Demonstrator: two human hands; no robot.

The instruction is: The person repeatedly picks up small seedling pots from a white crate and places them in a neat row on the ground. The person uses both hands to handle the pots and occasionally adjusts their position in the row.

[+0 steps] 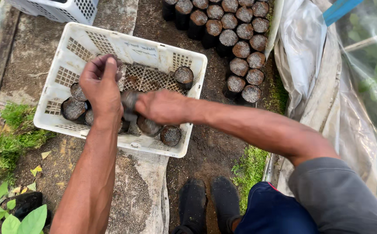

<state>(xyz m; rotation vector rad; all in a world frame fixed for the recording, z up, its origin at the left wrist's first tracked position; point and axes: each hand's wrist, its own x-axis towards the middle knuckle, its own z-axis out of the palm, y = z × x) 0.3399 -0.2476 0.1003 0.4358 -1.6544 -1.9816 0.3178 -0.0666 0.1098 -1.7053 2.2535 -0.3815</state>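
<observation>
While both hands (130, 97) work the crate (153, 54), soil-filled bags (240, 47) stand beside.

Ground: bare dark soil (214, 151), damp in appearance. A pale worn sheet (140, 195) lies flat over part of it. Grass patches (10, 143) grow at the left edge, with broad green leaves (23, 221) at the lower left. Clear plastic sheeting (353, 91) hangs along the right side. Lighting: soft daylight
</observation>
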